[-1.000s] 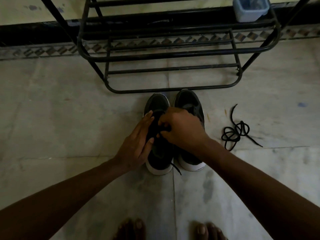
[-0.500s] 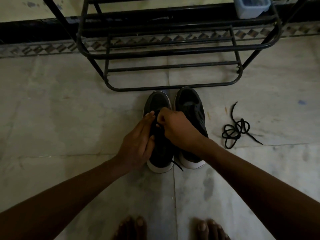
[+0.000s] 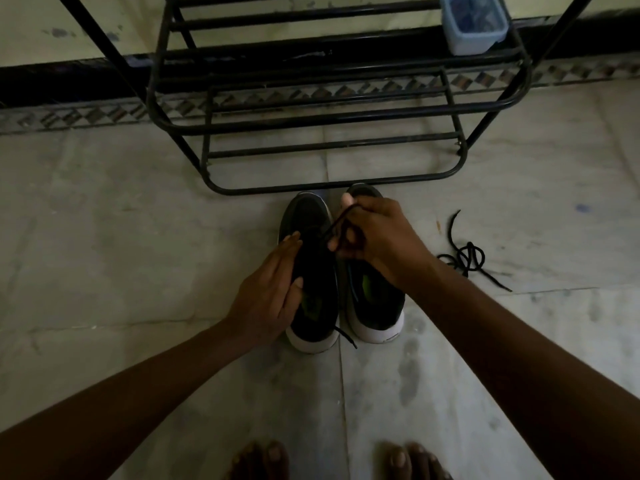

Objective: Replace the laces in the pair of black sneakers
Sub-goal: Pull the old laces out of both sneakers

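Two black sneakers with white heels stand side by side on the floor, toes toward the rack: the left sneaker [image 3: 306,216] and the right sneaker [image 3: 375,303]. My left hand [image 3: 268,296] rests with straight fingers along the left sneaker's side. My right hand [image 3: 377,237] pinches a black lace [image 3: 334,226] and holds it taut up from the left sneaker's eyelets. One lace end [image 3: 346,337] trails past the left sneaker's heel. A second black lace [image 3: 465,258] lies tangled on the floor to the right.
A black metal shoe rack [image 3: 329,116] stands just beyond the sneakers' toes, with a small blue plastic box [image 3: 472,26] on an upper shelf. My bare feet [image 3: 332,460] are at the bottom edge. Pale tiled floor [image 3: 138,254] lies on both sides.
My right hand has risen and moved away toward the rack, drawing the lace out taut from the left sneaker. My left hand has stayed on the sneaker's side.
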